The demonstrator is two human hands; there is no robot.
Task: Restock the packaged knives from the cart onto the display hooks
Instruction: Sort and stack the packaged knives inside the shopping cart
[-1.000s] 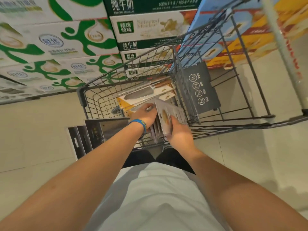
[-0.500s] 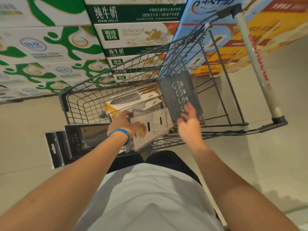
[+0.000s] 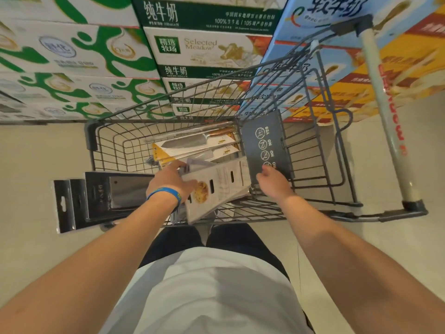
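Observation:
A grey wire cart (image 3: 106, 145) stands in front of me. Inside lie several packaged knives (image 3: 192, 143) on white and yellow cards. My left hand (image 3: 172, 180), with a blue wristband, grips a stack of white knife packs (image 3: 216, 186) tilted up against the cart's near side. My right hand (image 3: 274, 183) hovers with loosely bent fingers beside the stack, at the foot of the grey child-seat flap (image 3: 265, 143), holding nothing. Black knife packs (image 3: 101, 198) hang over the cart's left near corner. No display hooks are in view.
Stacked milk cartons (image 3: 204, 49) form a wall beyond the cart. The cart's handle (image 3: 385, 109) runs along the right. Pale tiled floor (image 3: 36, 165) lies on both sides. My legs and white shirt are just below the cart.
The white stack has been lifted and tilted by my left hand. My right hand let go of it and moved right to the grey flap.

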